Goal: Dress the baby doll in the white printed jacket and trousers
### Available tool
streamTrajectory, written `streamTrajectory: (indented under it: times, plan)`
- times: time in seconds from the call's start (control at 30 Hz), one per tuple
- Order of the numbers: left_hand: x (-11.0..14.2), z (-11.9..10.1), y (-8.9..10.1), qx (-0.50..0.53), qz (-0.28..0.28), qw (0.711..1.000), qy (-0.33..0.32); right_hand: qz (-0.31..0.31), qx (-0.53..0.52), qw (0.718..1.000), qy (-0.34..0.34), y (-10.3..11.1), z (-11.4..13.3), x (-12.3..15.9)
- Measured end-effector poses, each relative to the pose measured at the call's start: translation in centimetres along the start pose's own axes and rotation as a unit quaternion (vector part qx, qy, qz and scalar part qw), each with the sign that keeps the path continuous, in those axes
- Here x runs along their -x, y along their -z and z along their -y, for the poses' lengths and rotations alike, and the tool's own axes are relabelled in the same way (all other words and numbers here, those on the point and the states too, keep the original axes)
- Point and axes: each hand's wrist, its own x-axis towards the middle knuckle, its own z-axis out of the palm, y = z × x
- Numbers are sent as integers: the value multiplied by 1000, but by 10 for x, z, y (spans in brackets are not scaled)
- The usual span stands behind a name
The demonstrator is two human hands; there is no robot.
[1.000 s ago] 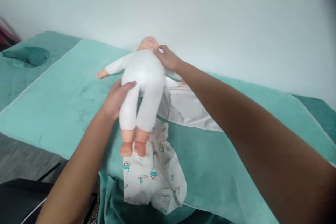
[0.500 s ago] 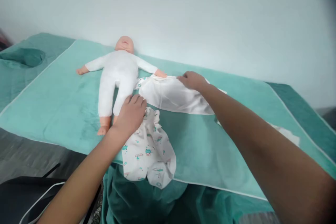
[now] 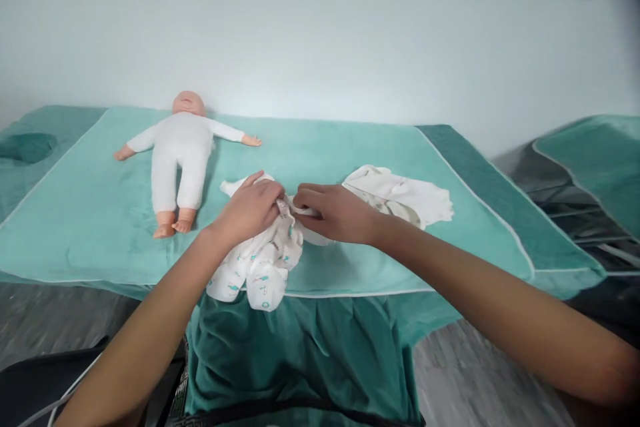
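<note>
A white printed baby romper [image 3: 270,270] lies bunched at the near edge of the mat, its two legs toward me. My left hand [image 3: 253,208] is closed on the romper's upper part, fingers bent into the cloth. Close beside it, my right hand [image 3: 334,212] pinches a white fold of the same garment. The hands hide most of the upper part. To the left a baby doll [image 3: 183,147] in a white suit lies on its back, arms spread, apart from both hands.
A second pale garment [image 3: 403,192] lies crumpled beyond my right hand. The green mat [image 3: 100,213] covers a table against a white wall [image 3: 300,47]. A dark chair [image 3: 45,373] stands at lower left, and another green-covered surface [image 3: 595,160] is at far right.
My right hand has drawn the white upper cloth in from the right, toward my left hand. The romper is now bunched between both hands. The view has shifted right, uncovering the second garment.
</note>
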Motion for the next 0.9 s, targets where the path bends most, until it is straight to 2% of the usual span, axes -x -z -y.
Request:
streamTrajectory:
  times: [0.07, 0.13, 0.2, 0.27, 0.33, 0.4, 0.47, 0.53, 0.6, 0.63, 0.67, 0.7, 0.73, 0.77, 0.83, 0.87, 0.9]
  plan:
    - [-7, -9, 5, -25, -14, 999, 15, 15, 4, 997, -78, 16, 5, 18]
    - [-14, -19, 14, -49, -67, 995, 47, 34, 9, 985, -167, 28, 3, 30]
    - [-21, -33, 25, -48, -132, 986, 91, 54, -33, 976, -207, 34, 0, 39]
    - [-27, -50, 37, -21, -210, 968, 134, 39, -89, 979, -177, 33, -1, 45]
    - [-31, -70, 46, 36, -286, 943, 168, -10, -139, 982, -129, 24, 2, 49]
    - [-31, -87, 49, 121, -326, 917, 197, -53, -228, 966, -115, 7, 8, 50]
    - [-24, -100, 44, 203, -300, 908, 208, -68, -378, 914, -130, -15, 16, 49]
    - [-8, -105, 31, 242, -228, 922, 198, -106, -528, 828, -154, -40, 27, 49]
    - [21, -107, 11, 249, -153, 937, 192, -138, -639, 734, -183, -64, 40, 52]
    - [40, -107, -1, 256, -126, 936, 207, -134, -678, 696, -195, -75, 47, 55]
    - [62, -108, -12, 269, -114, 926, 238, -108, -706, 671, -199, -84, 54, 58]
    - [86, -110, -23, 282, -115, 909, 285, -61, -725, 659, -191, -92, 60, 63]
    - [113, -113, -33, 291, -117, 886, 342, 1, -733, 658, -169, -99, 65, 68]
    - [140, -118, -40, 299, -90, 864, 395, 75, -728, 668, -135, -105, 69, 73]
    - [194, -130, -43, 317, -21, 812, 489, 218, -666, 711, -66, -114, 70, 87]
    - [219, -138, -38, 343, 40, 796, 497, 275, -617, 736, -49, -119, 67, 95]
    - [241, -146, -28, 377, 111, 786, 477, 307, -573, 758, -52, -124, 63, 103]
